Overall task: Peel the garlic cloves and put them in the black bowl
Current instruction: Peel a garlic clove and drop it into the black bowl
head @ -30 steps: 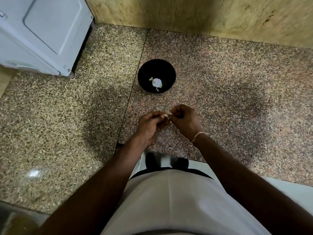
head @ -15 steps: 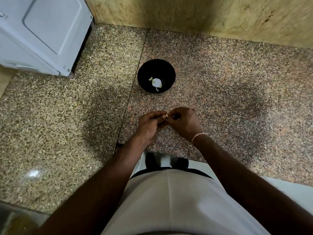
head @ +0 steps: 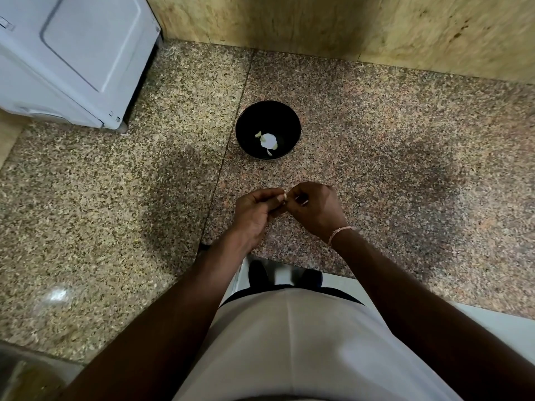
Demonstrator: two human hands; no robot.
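Two hands meet above the near part of the speckled stone bench [head: 376, 157], just past our pale shirt [head: 304, 342]. We see the left hand [head: 253, 214] with its fingers [head: 275, 199] curled and pinched on a small garlic clove [head: 284, 196], of which only a pale tip shows. Our right hand [head: 317, 209] has its fingers curled inward, thumb and forefinger nipping the same clove from the other side (a thin pink band [head: 340, 231] sits on that wrist). Further out on the bench stands the black bowl [head: 268, 111], well apart from the hands; inside it lie a few pale garlic pieces [head: 267, 140] near the bottom. At far left a white appliance [head: 72, 53] rests on the bench, and a tan wall [head: 347, 24] closes the back.
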